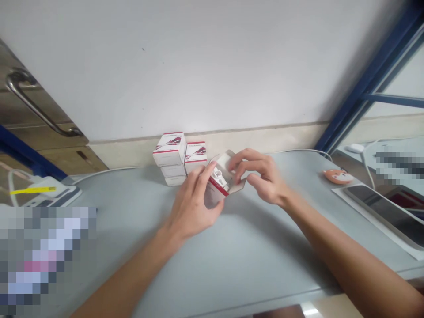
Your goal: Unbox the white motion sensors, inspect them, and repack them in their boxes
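Observation:
A small white cardboard box with a red band [217, 189] is tilted above the table, its top opened. My left hand [195, 198] is wrapped round the box from the left, thumb below and fingers along the far side. Inside the opening sits a white item [218, 174], its kind unclear. My right hand [261, 174] is at the box's right side, fingers bent and apart. Its fingertips reach in by the raised flap [226, 160], and the thumb stays outside, near the flap's edge.
Closed boxes of the same print [170, 150] are stacked by the wall, with another box [196, 152] beside them. On the left lies a white power strip [56, 190]. An orange patterned object [338, 176] and a dark phone-like slab [387, 212] lie on the right.

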The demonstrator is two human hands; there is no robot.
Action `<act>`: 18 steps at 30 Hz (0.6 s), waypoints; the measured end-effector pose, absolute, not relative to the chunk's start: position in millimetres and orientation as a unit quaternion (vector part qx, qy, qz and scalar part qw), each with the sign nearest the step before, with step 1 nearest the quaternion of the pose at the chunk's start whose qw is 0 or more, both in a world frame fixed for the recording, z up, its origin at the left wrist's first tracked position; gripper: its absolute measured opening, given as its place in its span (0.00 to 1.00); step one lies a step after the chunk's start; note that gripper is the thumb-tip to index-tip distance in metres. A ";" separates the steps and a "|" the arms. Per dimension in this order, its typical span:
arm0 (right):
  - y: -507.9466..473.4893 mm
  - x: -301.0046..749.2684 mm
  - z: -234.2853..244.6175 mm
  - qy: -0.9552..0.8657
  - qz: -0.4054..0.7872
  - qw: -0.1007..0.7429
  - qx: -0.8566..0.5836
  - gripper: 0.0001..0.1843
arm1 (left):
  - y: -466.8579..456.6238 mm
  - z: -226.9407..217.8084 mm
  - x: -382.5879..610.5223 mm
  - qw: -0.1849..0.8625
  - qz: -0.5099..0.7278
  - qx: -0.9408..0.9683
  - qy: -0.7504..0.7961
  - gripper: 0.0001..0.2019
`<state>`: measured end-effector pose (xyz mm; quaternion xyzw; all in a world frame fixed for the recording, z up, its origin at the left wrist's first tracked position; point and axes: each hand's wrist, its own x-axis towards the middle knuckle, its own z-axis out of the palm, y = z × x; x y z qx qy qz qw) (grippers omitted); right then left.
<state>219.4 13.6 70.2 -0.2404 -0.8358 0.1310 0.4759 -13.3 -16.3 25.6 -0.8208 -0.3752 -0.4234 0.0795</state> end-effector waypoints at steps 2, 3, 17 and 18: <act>10.6 218.7 73.4 -0.839 0.140 0.448 -0.275 0.16 | -16.1 24.6 -13.2 0.114 -0.428 -0.817 -0.370 0.42; 9.3 216.9 73.5 -0.841 0.129 0.431 -0.300 0.16 | -15.7 24.4 -13.4 0.138 -0.429 -0.813 -0.368 0.41; 22.7 203.7 59.2 -0.702 0.201 0.518 -0.445 0.13 | -9.2 27.1 -17.0 0.191 -0.369 -0.818 -0.397 0.39; 25.3 209.3 61.8 -0.681 0.173 0.532 -0.472 0.14 | -9.2 27.3 -16.8 0.184 -0.376 -0.814 -0.404 0.39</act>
